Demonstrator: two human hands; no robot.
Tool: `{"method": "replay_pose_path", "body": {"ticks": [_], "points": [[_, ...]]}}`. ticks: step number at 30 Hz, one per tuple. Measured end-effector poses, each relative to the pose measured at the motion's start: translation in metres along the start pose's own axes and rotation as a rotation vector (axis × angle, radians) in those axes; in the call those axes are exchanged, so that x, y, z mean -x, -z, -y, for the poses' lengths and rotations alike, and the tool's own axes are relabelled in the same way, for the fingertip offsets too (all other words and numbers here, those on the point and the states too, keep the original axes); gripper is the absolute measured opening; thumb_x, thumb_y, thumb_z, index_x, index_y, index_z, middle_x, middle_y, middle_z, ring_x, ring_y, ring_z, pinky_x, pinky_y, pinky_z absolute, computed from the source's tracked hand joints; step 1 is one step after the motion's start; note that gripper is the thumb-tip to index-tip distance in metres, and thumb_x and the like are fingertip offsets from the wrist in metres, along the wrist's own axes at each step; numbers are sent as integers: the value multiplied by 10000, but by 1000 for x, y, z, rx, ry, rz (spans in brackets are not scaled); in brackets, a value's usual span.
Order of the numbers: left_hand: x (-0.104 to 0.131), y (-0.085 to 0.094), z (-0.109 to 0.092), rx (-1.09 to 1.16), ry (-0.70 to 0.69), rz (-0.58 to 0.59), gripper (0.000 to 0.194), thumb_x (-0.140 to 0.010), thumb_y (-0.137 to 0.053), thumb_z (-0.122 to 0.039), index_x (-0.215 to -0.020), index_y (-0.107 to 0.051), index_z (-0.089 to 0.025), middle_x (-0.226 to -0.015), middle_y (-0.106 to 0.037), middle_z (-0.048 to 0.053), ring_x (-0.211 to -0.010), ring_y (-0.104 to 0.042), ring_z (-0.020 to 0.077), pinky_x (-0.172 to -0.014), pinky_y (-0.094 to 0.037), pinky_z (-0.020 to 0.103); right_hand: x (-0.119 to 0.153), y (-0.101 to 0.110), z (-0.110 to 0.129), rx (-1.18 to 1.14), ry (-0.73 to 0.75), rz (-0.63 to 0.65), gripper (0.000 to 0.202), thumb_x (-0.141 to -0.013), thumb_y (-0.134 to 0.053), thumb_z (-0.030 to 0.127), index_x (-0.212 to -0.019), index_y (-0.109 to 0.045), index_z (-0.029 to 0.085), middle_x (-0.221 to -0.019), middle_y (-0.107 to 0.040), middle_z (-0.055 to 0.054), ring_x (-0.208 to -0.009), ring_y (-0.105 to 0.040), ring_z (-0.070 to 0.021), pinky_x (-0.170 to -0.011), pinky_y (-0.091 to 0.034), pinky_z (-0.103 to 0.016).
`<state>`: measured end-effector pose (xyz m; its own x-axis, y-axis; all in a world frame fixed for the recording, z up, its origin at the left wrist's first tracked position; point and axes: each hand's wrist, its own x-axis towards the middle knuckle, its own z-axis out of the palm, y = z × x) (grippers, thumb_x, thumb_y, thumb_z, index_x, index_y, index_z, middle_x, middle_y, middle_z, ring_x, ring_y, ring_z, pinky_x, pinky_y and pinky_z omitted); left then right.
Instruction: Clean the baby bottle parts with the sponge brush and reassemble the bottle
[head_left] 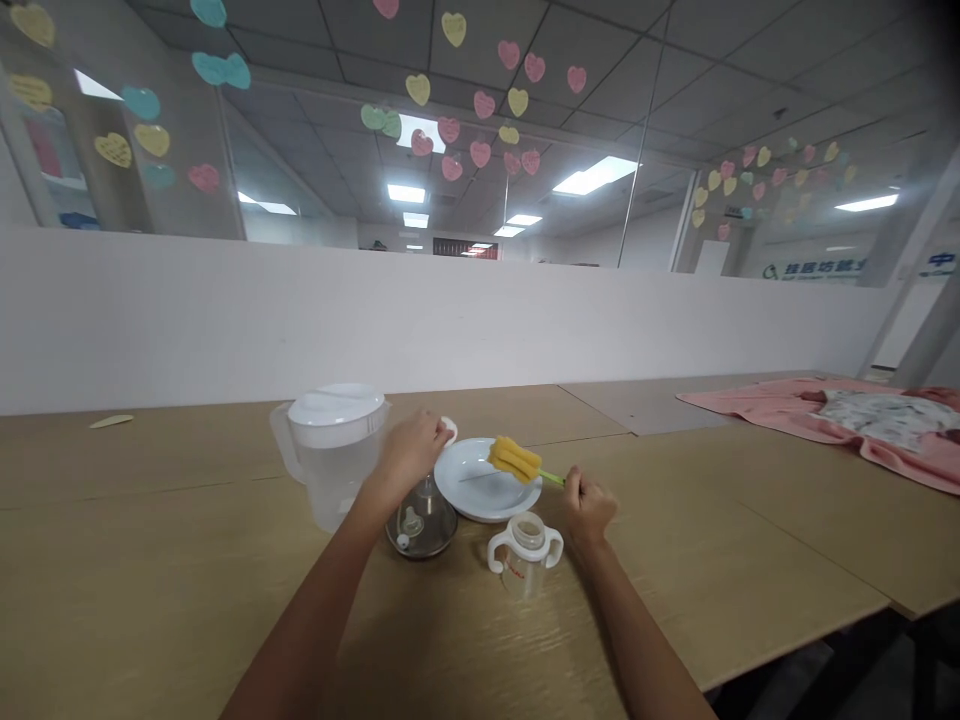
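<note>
Step in hand, judging by the grips: prep/handling of a bottle brush + a small bottle part, prob. mid-wash; no sponge-to-part contact yet.

R fingers [574, 488]: closed round the thin green handle of the sponge bottle brush [515, 460]. Yellow head points L of them, held over the far R side of the white dish [480, 492]; can't tell if it touches the rim.

L fingers [433, 428]: pinching a small round white piece [449, 431], cap or collar, too small to tell. It's just past the fingertips, near the dish's far L edge.

Below L fingers: clear flared container [431, 542] on the surface [645, 610], top partly hidden by the hand; a teat-like part [411, 522] shows in or thru it. L of L fingers: lidded plastic pitcher [341, 460]. Nearer the wearer than R fingers & a bit L: two-handled baby bottle [525, 560], upright, uncapped, not held. Far R of R fingers: pink cloth [720, 402] w/ patterned fabric on it.

Next move, my read: if sponge is to meet white piece, calls for a firm L pinch (small, maybe slippery) and R wrist angling the head L, w/o knocking the dish or bottle.
</note>
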<state>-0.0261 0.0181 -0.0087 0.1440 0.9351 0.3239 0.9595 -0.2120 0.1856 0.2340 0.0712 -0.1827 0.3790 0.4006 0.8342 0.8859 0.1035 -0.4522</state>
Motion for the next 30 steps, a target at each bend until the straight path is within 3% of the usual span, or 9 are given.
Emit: {"method": "replay_pose_path", "body": {"ticks": [5, 12, 16, 20, 23, 30], "points": [[2, -12, 21, -119, 95, 330, 82, -680, -630, -219, -649, -658, -149, -705, -686, 96, -759, -644, 234, -656, -437, 270, 0, 2, 3, -21, 12, 34, 554, -904, -290, 363, -454, -535, 153, -456, -521, -58, -453, -363, -105, -521, -190, -273], [-2, -35, 32, -15, 182, 603, 95, -624, -637, -188, -701, -660, -137, -559, -662, 61, -500, -609, 189, -505, -473, 262, -1, 3, 2, -22, -18, 28, 567, -903, -284, 383, -463, -556, 150, -455, -529, -67, -448, -366, -108, -519, -197, -273], [-7, -38, 40, 26, 199, 645, 116, -600, -598, -117, -705, -648, -128, -566, -669, 70, -470, -599, 178, -506, -492, 276, -1, 2, 2, -18, -6, 30, 560, -900, -295, 372, -460, -556, 147, -450, -530, -64, -444, -363, -104, -518, -198, -269], [-11, -43, 44, 18, 196, 656, 52, -543, -615, -83, -540, -596, -133, -552, -668, 79, -520, -618, 199, -555, -505, 304, -1, 2, 2, -12, 15, 26, 555, -900, -295, 367, -462, -553, 147, -462, -546, -65, -446, -371, -103, -518, -201, -268], [-12, -48, 46, 23, 204, 679, 129, -513, -648, -84, -447, -548, -132, -531, -659, 87, -550, -627, 216, -572, -511, 321, -1, 2, 3, -7, 19, 12, 548, -900, -304, 360, -452, -536, 146, -453, -542, -63, -437, -363, -98, -511, -198, -265], [-13, -46, 51, 57, 174, 667, 124, -491, -684, -75, -502, -580, -142, -540, -655, 50, -582, -633, 193, -553, -506, 267, -2, 2, 3, -11, 23, 20, 543, -898, -308, 367, -451, -528, 150, -440, -517, -51, -434, -349, -95, -510, -197, -263]]}}
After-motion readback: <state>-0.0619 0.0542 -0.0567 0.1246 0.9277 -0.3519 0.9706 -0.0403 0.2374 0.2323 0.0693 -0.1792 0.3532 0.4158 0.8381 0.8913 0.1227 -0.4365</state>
